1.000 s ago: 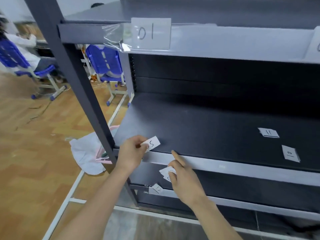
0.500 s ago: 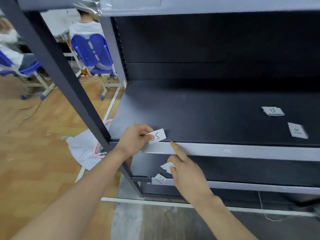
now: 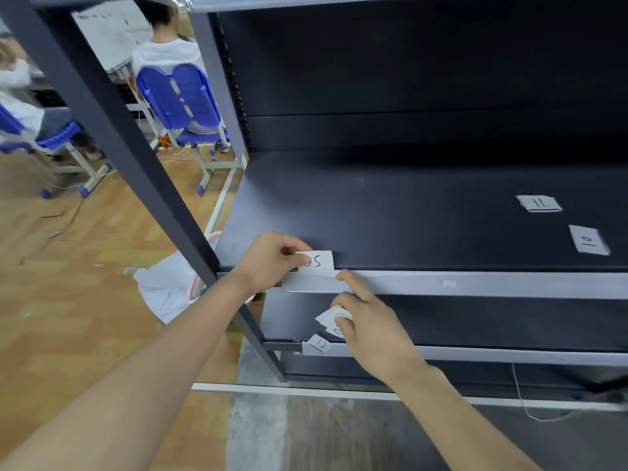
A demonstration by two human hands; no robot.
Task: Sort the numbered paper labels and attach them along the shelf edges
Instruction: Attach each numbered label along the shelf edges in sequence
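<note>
The left hand [image 3: 272, 260] pinched label 05 [image 3: 317, 261] between thumb and fingers, holding it upright against the front edge [image 3: 475, 283] of the shelf [image 3: 407, 215], near its left corner. The right hand [image 3: 370, 321] had its forefinger straight, tip on that edge just beside the label (other fingers curled round a small stack [image 3: 331, 317] of labels). Toward the shelf's right side lay label 11 [image 3: 538, 203] and label 10 [image 3: 588, 240]. At the left end of the lower shelf's edge sat label 12 [image 3: 319, 344].
</note>
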